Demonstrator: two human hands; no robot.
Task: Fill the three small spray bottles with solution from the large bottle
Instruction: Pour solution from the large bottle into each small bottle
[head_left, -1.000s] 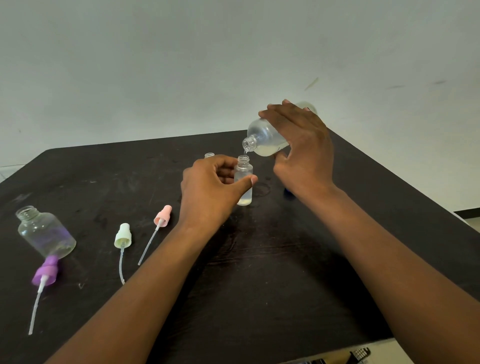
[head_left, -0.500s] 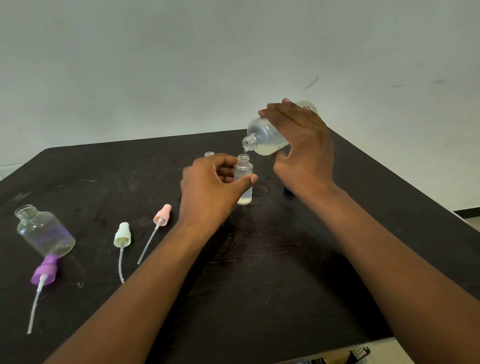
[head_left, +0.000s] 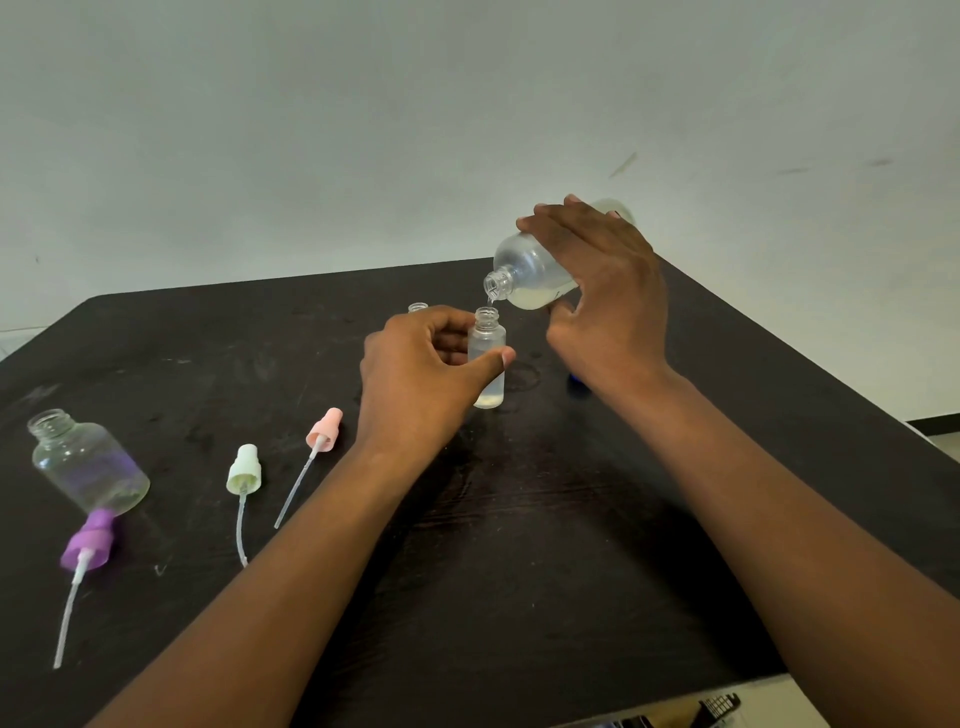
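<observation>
- The large bottle (head_left: 530, 270) lies tilted, its long axis running from 2 o'clock down to 8 o'clock, mouth just above the neck of the small spray bottle (head_left: 487, 358).
- The right hand (head_left: 602, 291) grasps the large bottle from above; the left hand (head_left: 421, 374) pinches the upright small bottle, which stands mid-bench (head_left: 519, 545).
- Pouring looks underway, with little solution in the small bottle.
- A second small bottle's neck (head_left: 417, 307) peeks out at 11 o'clock, behind the left hand.
- Open room lies at 6 o'clock; the pink sprayer top (head_left: 324, 428) and green sprayer top (head_left: 244, 470) lie at 8 o'clock.

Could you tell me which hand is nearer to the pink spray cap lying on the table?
Left. The left hand grips the small bottle just right of the pink cap; the right hand is farther right, tilting the large bottle.
</observation>
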